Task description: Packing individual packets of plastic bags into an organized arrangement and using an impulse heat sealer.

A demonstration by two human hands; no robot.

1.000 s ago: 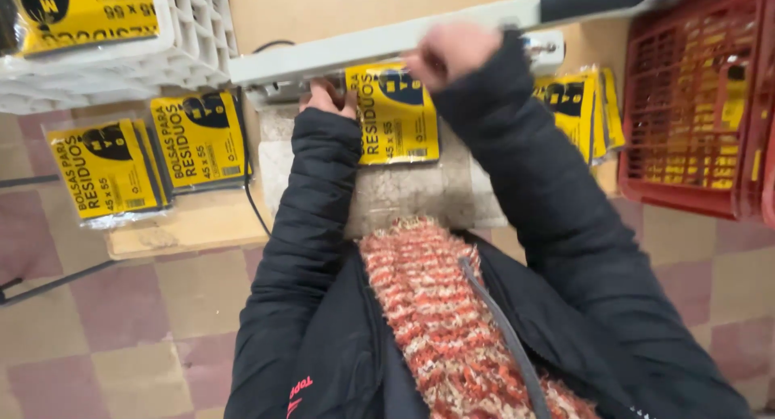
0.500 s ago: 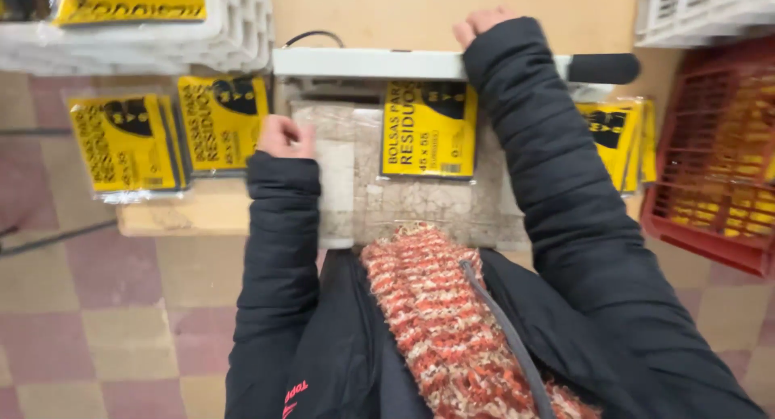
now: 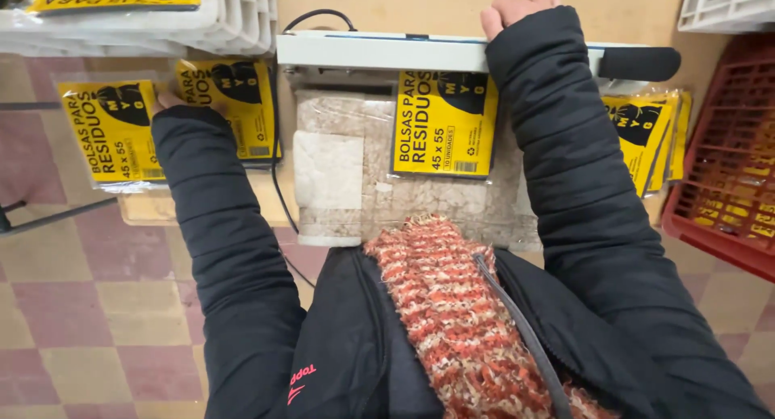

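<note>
Head view: right hand presses flat on the sealer bar, whose long axis runs left–right. The yellow packet lies under the bar, nearer this hand. Left hand — mostly hidden by its sleeve — rests on the packet stack, well apart; its grip cannot be told.

A wooden worktop is seen, with a white bar sealer laid between the hands. Yellow bag packets are spread beneath the left hand; another stack lies beyond the right hand.
</note>
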